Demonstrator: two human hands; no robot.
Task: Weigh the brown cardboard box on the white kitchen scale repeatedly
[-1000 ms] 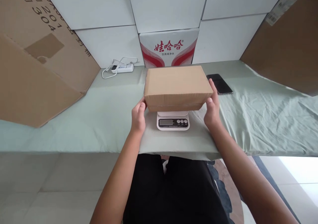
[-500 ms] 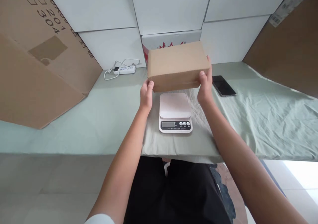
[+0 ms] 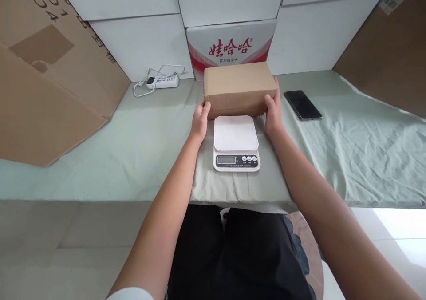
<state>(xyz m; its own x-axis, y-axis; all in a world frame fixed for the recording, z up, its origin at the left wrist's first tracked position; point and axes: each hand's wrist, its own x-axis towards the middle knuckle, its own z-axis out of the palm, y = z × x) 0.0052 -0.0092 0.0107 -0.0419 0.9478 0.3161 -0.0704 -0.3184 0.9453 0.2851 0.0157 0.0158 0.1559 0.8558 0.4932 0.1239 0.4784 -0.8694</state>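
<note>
Cardboard box (image 3: 238, 88), plain brown and closed, lying flat on the surface (image 3: 140, 149) near its far edge, just behind the kitchen scale (image 3: 236, 143) and in front of the printed carton (image 3: 230, 45) that stands against the wall. Left hand (image 3: 200, 121) pressed to the box's left end, thumb at the lower front corner; right hand (image 3: 273, 112) pressed to the right end, thumb on the front face and fingers running back along the side. The box thus sits between the two hands, clasped from both ends, its long side running across the view. Whether its underside rests fully on the cloth or is held just clear of it cannot be told.

The scale stands midway along the near edge of the surface, between the two forearms, with its white platform bare and its display and three buttons facing the person; the box's front lower edge lies just beside the platform's far rim, apart from it. A pale green cloth (image 3: 349, 158) covers the surface and is creased toward the right edge. Dark phone (image 3: 302, 105) lying face up to the right of the box, near the right hand but not touching it. White power strip (image 3: 162, 81) with its coiled cable at the far edge, left of the box. Large flattened cardboard sheet (image 3: 49, 87) leaning over the far left corner
</note>
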